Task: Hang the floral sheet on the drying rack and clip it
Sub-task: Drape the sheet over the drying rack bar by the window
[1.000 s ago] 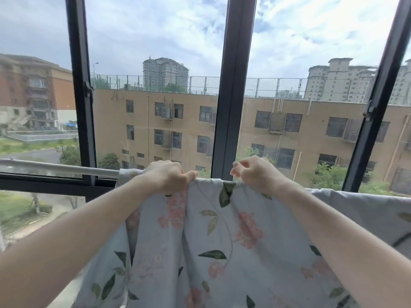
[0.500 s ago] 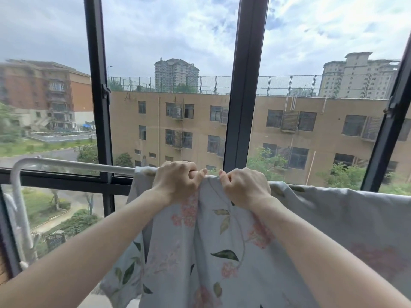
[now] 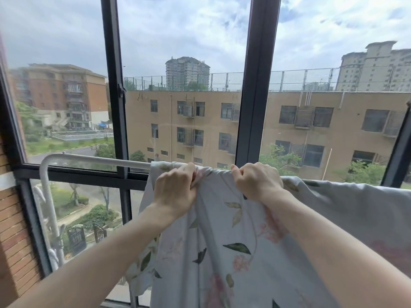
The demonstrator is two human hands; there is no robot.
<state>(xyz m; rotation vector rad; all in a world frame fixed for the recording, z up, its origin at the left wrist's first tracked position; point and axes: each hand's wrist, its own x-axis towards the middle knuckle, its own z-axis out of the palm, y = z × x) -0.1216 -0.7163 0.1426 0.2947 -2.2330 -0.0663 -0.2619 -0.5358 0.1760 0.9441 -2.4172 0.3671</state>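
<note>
The floral sheet [image 3: 226,247], pale grey with pink flowers and green leaves, hangs over the top bar of the white drying rack [image 3: 97,158] and drapes down toward me. My left hand [image 3: 175,192] grips a bunched fold of the sheet at the bar, near the sheet's left edge. My right hand [image 3: 255,182] pinches the sheet's top fold a little to the right, also at the bar. The bar under the sheet is hidden. No clip is visible.
Right behind the rack stands a window with dark frames [image 3: 255,90]. The rack's left end bends down into a white upright [image 3: 47,210]. A brick wall [image 3: 15,241] closes the left side. More sheet [image 3: 360,207] lies over the bar to the right.
The view has swung left, showing the rack's left corner and upright. My hands, close together half a second ago, have moved apart along the bar, still gripping the sheet.
</note>
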